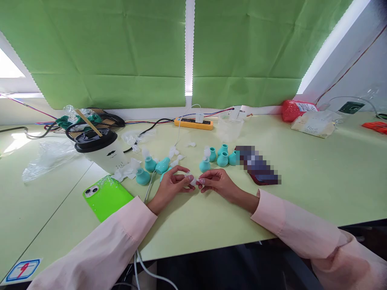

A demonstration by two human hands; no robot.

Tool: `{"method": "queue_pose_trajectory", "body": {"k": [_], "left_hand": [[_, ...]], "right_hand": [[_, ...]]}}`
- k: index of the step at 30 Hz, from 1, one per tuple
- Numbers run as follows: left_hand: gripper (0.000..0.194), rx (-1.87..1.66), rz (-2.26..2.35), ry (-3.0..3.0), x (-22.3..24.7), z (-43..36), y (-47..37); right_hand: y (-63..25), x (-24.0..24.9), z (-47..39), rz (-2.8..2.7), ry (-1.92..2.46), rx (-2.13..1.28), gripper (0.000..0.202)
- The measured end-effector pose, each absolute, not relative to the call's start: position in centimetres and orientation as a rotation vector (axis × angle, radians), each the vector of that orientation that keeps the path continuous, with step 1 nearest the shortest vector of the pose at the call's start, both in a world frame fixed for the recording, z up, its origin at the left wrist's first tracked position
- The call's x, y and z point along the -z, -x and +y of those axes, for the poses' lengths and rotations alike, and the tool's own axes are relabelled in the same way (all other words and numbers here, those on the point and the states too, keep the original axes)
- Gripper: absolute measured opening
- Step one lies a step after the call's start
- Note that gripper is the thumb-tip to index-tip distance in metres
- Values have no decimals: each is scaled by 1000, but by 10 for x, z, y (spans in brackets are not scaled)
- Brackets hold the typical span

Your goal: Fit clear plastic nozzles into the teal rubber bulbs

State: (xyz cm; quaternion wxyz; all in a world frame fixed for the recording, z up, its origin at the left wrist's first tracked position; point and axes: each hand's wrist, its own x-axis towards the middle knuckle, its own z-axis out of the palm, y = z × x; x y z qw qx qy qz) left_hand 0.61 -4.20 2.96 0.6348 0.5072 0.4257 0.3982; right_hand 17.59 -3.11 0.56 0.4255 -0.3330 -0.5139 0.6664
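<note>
Between thumb and fingers my left hand (175, 183) pinches a small clear-white plastic piece (192, 180). My right hand (216, 183) is closed at the right end of that same piece, its thumb and index finger pressed together there; what exactly sits in them is too small to make out. Beyond my left hand lie turquoise bulb-shaped pieces, one upright (142, 176) and one tipped over (163, 165); another is partly hidden by the hand. Past my right hand stand several more turquoise bulbs (223, 159), and a nearer one (204, 165) carries a whitish translucent top.
A green phone (109, 197) lies left, beside a lidded paper cup (104, 155) with a wooden stick. On the right rest a dark phone (260, 167) and a tissue pack (314, 124). Behind are a translucent cup (230, 128) and a yellow power strip (193, 124). White scraps (128, 169) lie about.
</note>
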Motion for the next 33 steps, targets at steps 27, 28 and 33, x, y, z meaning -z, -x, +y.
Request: {"method": "queue_pose_trajectory", "body": {"k": [27, 28, 33], "left_hand": [[30, -757, 962, -1067, -23, -44, -10], [30, -763, 965, -1063, -23, -44, -10], [29, -794, 1001, -1080, -24, -43, -9]], "right_hand": [[-177, 0, -45, -2050, 573, -134, 22], [-178, -1, -45, -2079, 571, -73, 22], [-178, -2, -46, -2215, 588, 41, 21]]}}
